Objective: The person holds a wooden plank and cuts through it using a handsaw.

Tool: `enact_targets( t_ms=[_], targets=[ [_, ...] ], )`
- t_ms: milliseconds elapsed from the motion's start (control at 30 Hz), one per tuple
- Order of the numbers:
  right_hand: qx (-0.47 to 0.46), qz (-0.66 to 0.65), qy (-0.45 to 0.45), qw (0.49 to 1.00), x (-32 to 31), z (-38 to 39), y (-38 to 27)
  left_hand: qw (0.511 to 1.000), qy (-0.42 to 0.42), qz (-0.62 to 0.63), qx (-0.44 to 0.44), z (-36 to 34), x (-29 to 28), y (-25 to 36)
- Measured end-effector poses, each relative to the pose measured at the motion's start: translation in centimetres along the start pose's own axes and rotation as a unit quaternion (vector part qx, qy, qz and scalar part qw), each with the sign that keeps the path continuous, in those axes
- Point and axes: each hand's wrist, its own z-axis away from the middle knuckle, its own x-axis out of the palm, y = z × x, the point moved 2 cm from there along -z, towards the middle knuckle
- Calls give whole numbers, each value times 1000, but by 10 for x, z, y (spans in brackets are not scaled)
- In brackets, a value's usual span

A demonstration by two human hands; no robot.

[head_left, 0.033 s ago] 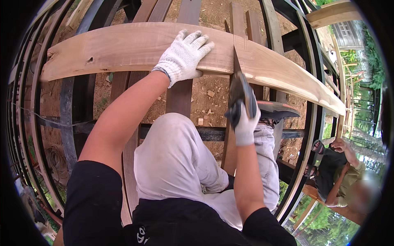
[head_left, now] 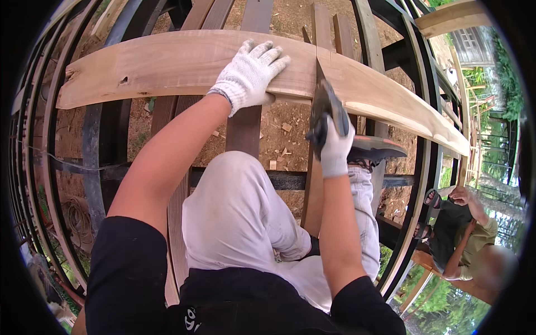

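Observation:
A long pale wooden plank (head_left: 139,64), with a dark knot toward its left, lies crosswise over brown boards (head_left: 244,131). My left hand (head_left: 248,75), in a white knitted glove, grips its near edge, fingers spread over the top and thumb at the edge. Just right of it, the blade of a handsaw (head_left: 320,72) sits in the plank at a crosswise line. My gloved right hand (head_left: 335,139) is closed on the saw's black handle. My bent knee in pale trousers is below the plank, and my shoe (head_left: 377,148) is under its right part.
Dark metal beams (head_left: 279,180) form an open frame over dirt strewn with wood chips. A coiled hose (head_left: 78,223) lies low at the left. At the right, a person in an olive top (head_left: 477,234) and sandals sits near the frame. A wooden beam (head_left: 452,21) juts at top right.
My right hand and the saw have moved a little forward, away from my body along the cut line. My left hand stays on the plank.

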Motion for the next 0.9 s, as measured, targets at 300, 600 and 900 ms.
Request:
enact_targets(
  t_ms=[300,600,900],
  targets=[
    [49,31,-32,998,-67,211,-63,999,-23,-19,-17,11,0,-10],
    [-74,39,-24,996,-10,1,34,1000,-8,-9,7,-7,0,7],
    [49,-4,-49,998,-70,226,-65,999,-28,-18,-26,11,-3,-15]
  ],
)
